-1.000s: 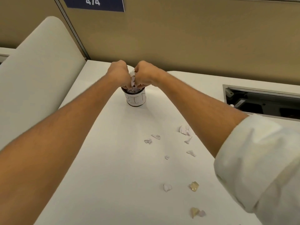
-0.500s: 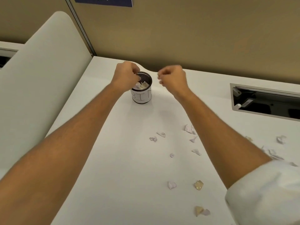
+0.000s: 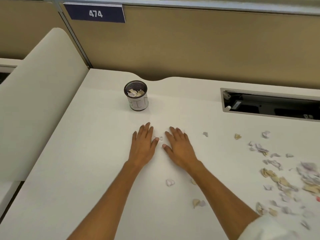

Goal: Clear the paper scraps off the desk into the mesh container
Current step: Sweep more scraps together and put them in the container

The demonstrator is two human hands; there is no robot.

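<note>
A black mesh container (image 3: 136, 95) with a white label stands on the white desk (image 3: 97, 153), holding several paper scraps. My left hand (image 3: 143, 144) and my right hand (image 3: 178, 146) lie flat on the desk in front of it, fingers spread, holding nothing. A small scrap (image 3: 160, 138) lies between the two hands. Single scraps lie near my forearms: a pale scrap (image 3: 170, 182) and a tan and white pair (image 3: 198, 203). A large scatter of scraps (image 3: 284, 179) covers the desk at the right.
A curved white divider (image 3: 39, 94) rises along the desk's left side. A tan partition (image 3: 190, 45) with a sign reading 474 closes the back. An open cable tray (image 3: 270, 104) is cut into the desk at the back right.
Both hands have left the mesh container's rim and come down toward me, flat onto the desk. The view has shifted, showing more scraps at the right.
</note>
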